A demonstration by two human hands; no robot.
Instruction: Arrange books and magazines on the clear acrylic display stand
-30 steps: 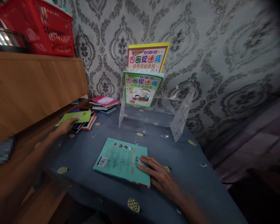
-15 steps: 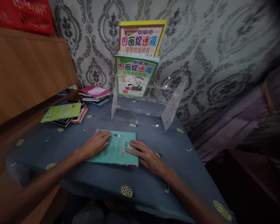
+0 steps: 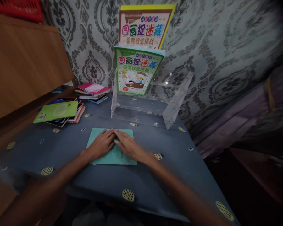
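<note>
A thin teal book [image 3: 94, 141] lies flat on the blue tablecloth [image 3: 155, 175] near the front of the table. My left hand [image 3: 101, 144] and my right hand [image 3: 128, 146] both rest flat on its cover, fingertips meeting near its far edge. Neither hand grips it. Behind the book stands a clear acrylic rack [image 3: 174, 103] holding a green picture book [image 3: 136, 70] on the lower step and a yellow picture book [image 3: 143, 26] above it.
A green booklet [image 3: 56, 110] tops a pile of books at the left, with a second stack with a pink cover [image 3: 93, 91] behind it. A wooden cabinet [image 3: 23, 62] rises at the left. Patterned wallpaper backs the table; its right edge drops off.
My left hand left the green booklet on the left pile and came onto the teal book. My right hand slid from the book's right corner to its middle, meeting the left.
</note>
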